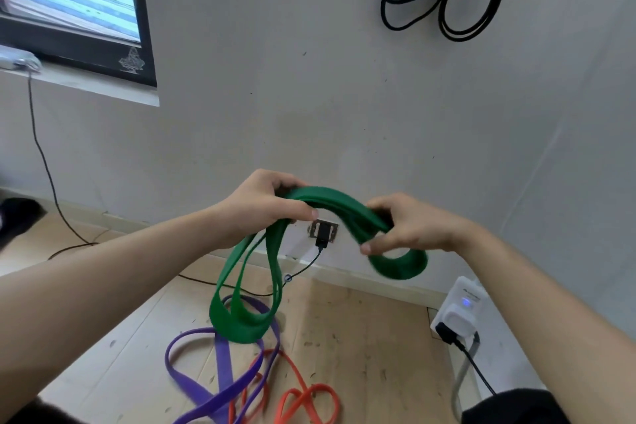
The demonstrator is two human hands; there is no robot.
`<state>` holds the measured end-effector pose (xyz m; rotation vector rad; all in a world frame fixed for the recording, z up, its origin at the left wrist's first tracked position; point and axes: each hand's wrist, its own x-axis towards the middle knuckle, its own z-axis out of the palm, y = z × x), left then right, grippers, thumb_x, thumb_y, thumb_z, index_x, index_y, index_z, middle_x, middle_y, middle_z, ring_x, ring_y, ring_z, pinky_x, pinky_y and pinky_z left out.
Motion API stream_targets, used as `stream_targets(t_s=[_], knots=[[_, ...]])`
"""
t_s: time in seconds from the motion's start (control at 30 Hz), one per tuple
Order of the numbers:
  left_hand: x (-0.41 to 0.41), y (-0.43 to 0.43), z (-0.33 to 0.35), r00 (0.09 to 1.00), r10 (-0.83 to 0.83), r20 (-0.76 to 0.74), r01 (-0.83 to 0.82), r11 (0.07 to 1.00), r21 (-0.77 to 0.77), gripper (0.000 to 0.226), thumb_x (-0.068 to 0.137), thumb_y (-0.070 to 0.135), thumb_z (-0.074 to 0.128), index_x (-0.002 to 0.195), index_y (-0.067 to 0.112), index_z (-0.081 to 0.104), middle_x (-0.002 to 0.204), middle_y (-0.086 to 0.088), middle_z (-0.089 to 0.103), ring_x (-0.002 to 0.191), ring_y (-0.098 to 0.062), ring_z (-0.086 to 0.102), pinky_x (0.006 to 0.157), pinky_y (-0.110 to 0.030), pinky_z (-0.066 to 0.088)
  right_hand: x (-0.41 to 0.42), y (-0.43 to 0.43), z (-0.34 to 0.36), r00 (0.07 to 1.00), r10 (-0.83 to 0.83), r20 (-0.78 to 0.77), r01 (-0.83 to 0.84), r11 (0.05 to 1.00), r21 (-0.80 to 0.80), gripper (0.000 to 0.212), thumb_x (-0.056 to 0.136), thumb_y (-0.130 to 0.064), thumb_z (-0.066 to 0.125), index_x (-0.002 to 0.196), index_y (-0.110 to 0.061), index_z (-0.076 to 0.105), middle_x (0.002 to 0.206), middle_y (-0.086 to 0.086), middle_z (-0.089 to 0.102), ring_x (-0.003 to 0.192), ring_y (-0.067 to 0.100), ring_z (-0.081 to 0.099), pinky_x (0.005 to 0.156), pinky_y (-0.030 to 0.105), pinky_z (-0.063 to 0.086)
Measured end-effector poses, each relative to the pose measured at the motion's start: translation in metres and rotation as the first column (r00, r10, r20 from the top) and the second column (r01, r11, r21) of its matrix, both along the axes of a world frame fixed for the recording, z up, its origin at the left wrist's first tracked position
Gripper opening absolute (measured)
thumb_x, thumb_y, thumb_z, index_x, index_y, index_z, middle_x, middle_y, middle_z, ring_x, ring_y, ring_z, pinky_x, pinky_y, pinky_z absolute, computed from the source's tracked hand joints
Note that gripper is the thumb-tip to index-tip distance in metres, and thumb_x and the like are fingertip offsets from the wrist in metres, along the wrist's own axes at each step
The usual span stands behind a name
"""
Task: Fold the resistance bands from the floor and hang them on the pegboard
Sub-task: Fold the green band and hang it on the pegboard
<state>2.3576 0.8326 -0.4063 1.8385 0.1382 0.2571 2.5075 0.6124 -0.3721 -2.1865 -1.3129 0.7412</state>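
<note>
A green resistance band (337,205) is held up in front of the wall, gathered into several layers. My left hand (261,206) grips its left end, and long loops hang down from there toward the floor. My right hand (409,227) grips the right end, where a short loop curls under the fingers. On the wooden floor below lie a purple band (192,385) and an orange band (303,396), tangled together. A black band (447,0) hangs high on the wall at the upper right. No pegboard shows in the view.
A wall socket with a black plug and cable (321,234) sits behind the green band. A white adapter (461,313) with a blue light stands on the floor at the right. A window (69,0) is at the upper left, with a thin cable (44,162) trailing down.
</note>
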Motion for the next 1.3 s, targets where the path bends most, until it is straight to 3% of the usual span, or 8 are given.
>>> stream_targets(t_s=[0.07, 0.17, 0.27, 0.4, 0.53, 0.8, 1.13, 1.3], knots=[[0.0, -0.005, 0.001, 1.0, -0.023, -0.002, 0.023, 1.0, 0.002, 0.025, 0.08, 0.005, 0.082, 0.104, 0.007, 0.078, 0.095, -0.013, 0.077, 0.082, -0.025, 0.071, 0.082, -0.034, 0.057, -0.014, 0.012, -0.012, 0.997, 0.05, -0.057, -0.051, 0.999, -0.01, 0.024, 0.078, -0.014, 0.083, 0.094, -0.022, 0.067, 0.083, -0.012, 0.073, 0.081, 0.003, 0.068, 0.075, 0.015, 0.048], [0.0, -0.013, 0.001, 0.998, -0.063, -0.004, 0.063, 0.997, 0.04, 0.027, 0.076, 0.001, 0.084, 0.102, 0.006, 0.079, 0.095, -0.016, 0.078, 0.089, -0.03, 0.075, 0.086, -0.033, 0.06, -0.031, 0.028, -0.021, 0.982, 0.036, -0.186, 0.001, 0.981, 0.193, 0.036, 0.076, -0.013, 0.085, 0.106, -0.009, 0.065, 0.097, 0.014, 0.07, 0.095, 0.024, 0.069, 0.091, 0.043, 0.055], [-0.001, -0.01, 0.001, 1.0, -0.015, -0.008, 0.015, 0.999, 0.037, 0.035, 0.071, 0.001, 0.088, 0.104, 0.009, 0.076, 0.092, -0.011, 0.08, 0.087, -0.022, 0.076, 0.086, -0.032, 0.058, -0.038, 0.038, -0.019, 0.972, 0.007, -0.236, 0.065, 0.953, 0.296, 0.045, 0.078, -0.004, 0.082, 0.118, -0.008, 0.062, 0.103, 0.019, 0.071, 0.099, 0.035, 0.069, 0.094, 0.05, 0.055], [-0.006, 0.002, 0.002, 0.999, 0.012, -0.033, -0.01, 0.998, 0.055, 0.043, 0.072, 0.009, 0.091, 0.107, 0.008, 0.066, 0.091, -0.008, 0.081, 0.085, -0.021, 0.076, 0.084, -0.033, 0.058, -0.036, 0.038, -0.008, 0.992, 0.007, -0.129, 0.032, 0.956, 0.291, 0.043, 0.079, -0.013, 0.082, 0.119, -0.013, 0.065, 0.103, 0.012, 0.075, 0.098, 0.03, 0.072, 0.095, 0.052, 0.054], [-0.01, 0.004, 0.002, 0.996, -0.062, -0.062, 0.072, 0.984, 0.163, 0.04, 0.078, 0.003, 0.085, 0.113, 0.01, 0.066, 0.095, -0.006, 0.081, 0.092, -0.028, 0.077, 0.088, -0.041, 0.062, -0.037, 0.036, 0.002, 0.999, 0.011, -0.036, -0.001, 0.958, 0.288, 0.022, 0.084, -0.018, 0.078, 0.105, -0.013, 0.073, 0.092, 0.013, 0.075, 0.086, 0.032, 0.071, 0.081, 0.044, 0.059], [-0.01, 0.014, 0.009, 0.995, -0.084, -0.05, 0.097, 0.888, 0.45, 0.039, 0.082, 0.012, 0.081, 0.118, 0.024, 0.073, 0.096, 0.01, 0.078, 0.087, -0.006, 0.074, 0.081, -0.019, 0.057, -0.033, 0.03, 0.011, 0.994, -0.006, 0.106, -0.01, 0.989, 0.145, 0.015, 0.086, -0.025, 0.077, 0.097, -0.014, 0.074, 0.071, -0.005, 0.07, 0.06, 0.001, 0.063, 0.056, 0.01, 0.042], [-0.009, -0.004, -0.013, 0.997, -0.073, 0.011, 0.071, 0.984, 0.162, 0.047, 0.076, 0.027, 0.087, 0.115, 0.016, 0.063, 0.108, -0.005, 0.074, 0.101, -0.019, 0.073, 0.094, -0.04, 0.06, -0.036, 0.032, -0.003, 0.91, -0.038, -0.412, 0.207, 0.904, 0.373, 0.026, 0.088, -0.015, 0.071, 0.107, 0.002, 0.071, 0.069, 0.006, 0.053, 0.058, 0.015, 0.046, 0.057, 0.028, 0.04], [-0.011, -0.012, -0.01, 0.991, -0.132, 0.022, 0.132, 0.991, -0.016, 0.047, 0.082, 0.01, 0.082, 0.125, 0.013, 0.063, 0.108, -0.007, 0.077, 0.103, -0.018, 0.074, 0.086, -0.026, 0.059, -0.034, 0.033, 0.002, 0.838, 0.011, -0.545, 0.295, 0.832, 0.469, 0.027, 0.082, -0.023, 0.07, 0.102, -0.005, 0.072, 0.07, 0.005, 0.049, 0.059, 0.016, 0.045, 0.059, 0.027, 0.041]])
